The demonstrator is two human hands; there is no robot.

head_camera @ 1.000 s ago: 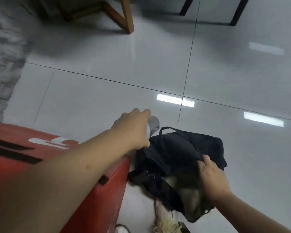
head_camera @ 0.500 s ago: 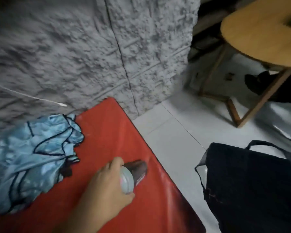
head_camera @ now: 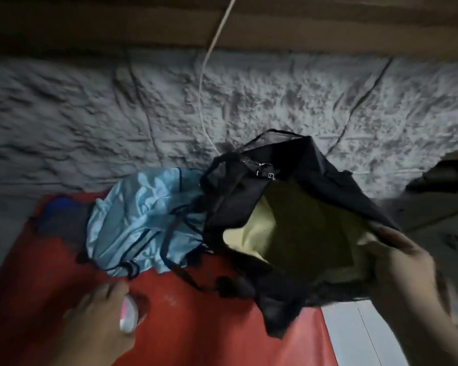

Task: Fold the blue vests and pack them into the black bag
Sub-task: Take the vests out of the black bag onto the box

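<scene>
1. Right now I see the blue vests point(head_camera: 143, 220) as one shiny, crumpled satin heap with dark piping, lying on the smooth red surface point(head_camera: 196, 326) against the rough grey wall point(head_camera: 90, 114).
2. Just beside them, touching on their right, the black bag point(head_camera: 302, 175) sags in limp folds, its mouth gaping to show a pale yellow lining point(head_camera: 296, 233).
3. My right hand point(head_camera: 405, 273) pinches the bag's near rim, thumb over the fabric.
4. My left hand point(head_camera: 101, 320) curls round a small pink-and-white object point(head_camera: 128, 315); blur keeps me from naming it.
5. Dark shapes left of the vests are too smeared to read, and both forearms are cut off below.
6. Bare red surface lies between my hands; pale floor point(head_camera: 360, 336) shows past its right edge, and a thin white cord point(head_camera: 204, 83) hangs down the wall.
</scene>
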